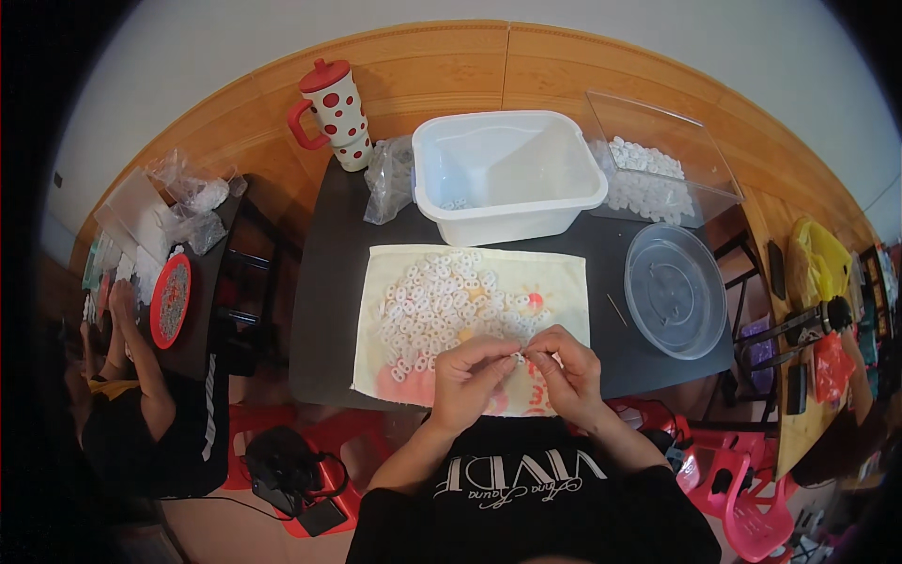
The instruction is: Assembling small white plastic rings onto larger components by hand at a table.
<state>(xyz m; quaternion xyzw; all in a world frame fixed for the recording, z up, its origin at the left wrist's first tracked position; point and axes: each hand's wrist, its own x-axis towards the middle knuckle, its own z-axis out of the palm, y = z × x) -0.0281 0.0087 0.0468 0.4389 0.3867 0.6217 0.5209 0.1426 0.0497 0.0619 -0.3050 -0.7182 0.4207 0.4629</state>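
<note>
My left hand point(473, 378) and my right hand point(569, 372) meet over the front part of a pale yellow cloth point(376, 273). Fingers and thumbs of both are pinched together around a tiny whitish piece point(520, 358), mostly hidden by the fingertips. Its kind is too small to make out. Just beyond my hands, many small white plastic pieces with two holes point(427, 305) lie spread over the cloth, thickest on its left half. A thin brown stick point(616, 310) lies on the dark table to the right of the cloth.
Behind the cloth stands a white tub point(512, 224) with a few pieces inside. A round clear plastic lid point(675, 291) and a clear box of white pieces point(648, 179) are at right. A dotted tumbler point(336, 117) stands back left. Co-workers sit at both sides, one beside a red tray point(157, 329).
</note>
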